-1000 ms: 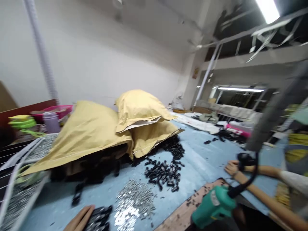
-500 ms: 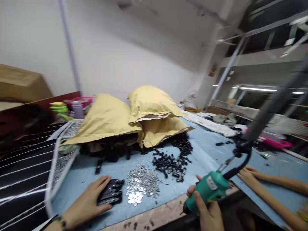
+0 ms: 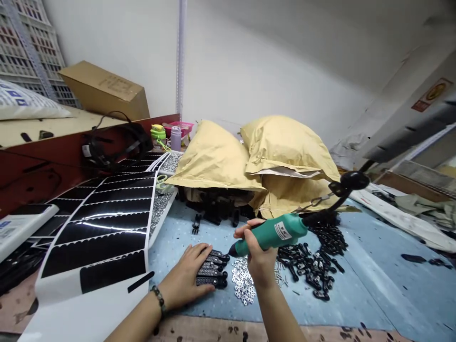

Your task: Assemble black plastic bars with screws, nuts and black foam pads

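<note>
Electric screwdriver (image 3: pixel 273 233) sits clenched in right hand (image 3: pixel 257 251) (left hand (image 3: pixel 185 274) open on black parts (image 3: pixel 212 270)).

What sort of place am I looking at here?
Probably a small assembly workshop. The right hand grips a green electric screwdriver on an overhead cord, while loose black parts and small metal fasteners lie on a blue work table.
</note>
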A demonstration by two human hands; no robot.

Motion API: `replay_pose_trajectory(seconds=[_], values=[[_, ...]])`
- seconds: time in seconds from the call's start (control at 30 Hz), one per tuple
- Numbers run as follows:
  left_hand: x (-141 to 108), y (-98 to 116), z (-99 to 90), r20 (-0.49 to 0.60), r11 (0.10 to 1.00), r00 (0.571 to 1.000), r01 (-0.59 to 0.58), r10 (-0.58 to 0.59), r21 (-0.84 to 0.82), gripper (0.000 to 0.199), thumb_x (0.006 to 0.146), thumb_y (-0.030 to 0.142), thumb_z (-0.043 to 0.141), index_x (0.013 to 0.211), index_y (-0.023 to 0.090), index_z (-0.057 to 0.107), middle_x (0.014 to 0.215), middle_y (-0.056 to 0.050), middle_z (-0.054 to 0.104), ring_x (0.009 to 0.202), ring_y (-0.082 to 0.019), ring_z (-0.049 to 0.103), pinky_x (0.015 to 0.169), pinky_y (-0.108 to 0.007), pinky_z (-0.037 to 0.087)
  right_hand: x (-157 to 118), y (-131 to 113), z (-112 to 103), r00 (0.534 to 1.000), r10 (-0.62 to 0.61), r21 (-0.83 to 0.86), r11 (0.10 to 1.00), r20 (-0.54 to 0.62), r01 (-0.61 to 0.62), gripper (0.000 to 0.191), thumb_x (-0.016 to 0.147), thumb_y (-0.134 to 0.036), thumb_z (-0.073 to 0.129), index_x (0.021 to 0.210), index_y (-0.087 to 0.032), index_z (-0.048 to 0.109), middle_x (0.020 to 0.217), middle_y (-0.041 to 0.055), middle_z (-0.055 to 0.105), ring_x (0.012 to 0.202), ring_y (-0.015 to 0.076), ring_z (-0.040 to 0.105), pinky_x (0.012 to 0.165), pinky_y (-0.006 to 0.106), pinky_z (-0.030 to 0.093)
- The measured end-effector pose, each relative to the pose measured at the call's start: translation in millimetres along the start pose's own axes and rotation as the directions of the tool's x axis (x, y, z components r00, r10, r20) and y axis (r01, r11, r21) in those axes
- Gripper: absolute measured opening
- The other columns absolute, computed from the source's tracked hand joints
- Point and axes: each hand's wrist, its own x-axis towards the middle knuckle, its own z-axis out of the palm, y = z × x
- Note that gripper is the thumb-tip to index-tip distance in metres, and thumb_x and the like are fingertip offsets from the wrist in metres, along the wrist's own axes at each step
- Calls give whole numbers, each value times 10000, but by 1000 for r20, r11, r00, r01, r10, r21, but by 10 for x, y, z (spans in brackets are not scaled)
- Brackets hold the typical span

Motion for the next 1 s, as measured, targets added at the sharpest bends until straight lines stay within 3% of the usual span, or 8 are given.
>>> replay_pose_trajectory(seconds=[0.1, 0.4, 0.63, 0.83, 1.0], values=[[5, 13, -6, 7, 1000, 1000, 8, -8, -15, 898, 707, 467, 729, 1451, 267, 268, 1453, -93, 366, 1340, -311, 331, 1148, -557, 160, 65, 122, 36, 1000, -23, 16, 1000, 8, 23, 168, 841, -239, 620, 954, -197, 504, 594, -53, 564, 525, 116, 541, 638, 317, 507], [5, 64, -50, 25, 998, 999, 28, -26, -57, 866, 719, 467, 710, 1445, 283, 273, 1454, -88, 360, 1336, -335, 321, 1141, -578, 169, 70, 324, 68, 999, 21, -10, 1000, 44, -20, 170, 837, -294, 596, 922, -200, 484, 519, -69, 497, 454, 119, 498, 478, 259, 438], [15, 95, -74, 43, 996, 998, 58, -55, -71, 839, 725, 465, 705, 1434, 274, 299, 1440, -87, 371, 1325, -331, 323, 1136, -553, 225, 118, 407, 34, 984, 85, 1, 996, 158, -86, 164, 847, -311, 595, 901, -202, 484, 519, -70, 493, 447, 108, 476, 461, 236, 413], [17, 115, -78, 55, 996, 997, 53, -49, -71, 834, 740, 458, 696, 1442, 281, 283, 1438, -97, 362, 1326, -341, 302, 1113, -559, 258, 102, 384, 46, 969, 104, -11, 994, 225, -104, 170, 841, -309, 595, 911, -205, 481, 524, -71, 480, 441, 110, 455, 447, 236, 385], [7, 125, -89, 61, 997, 997, 47, -43, -65, 836, 746, 481, 687, 1445, 264, 282, 1435, -107, 363, 1321, -338, 301, 1114, -540, 259, 4, 312, 17, 968, 41, 22, 999, 248, -48, 111, 890, -273, 559, 953, -222, 482, 553, -69, 487, 493, 115, 483, 528, 256, 428]])
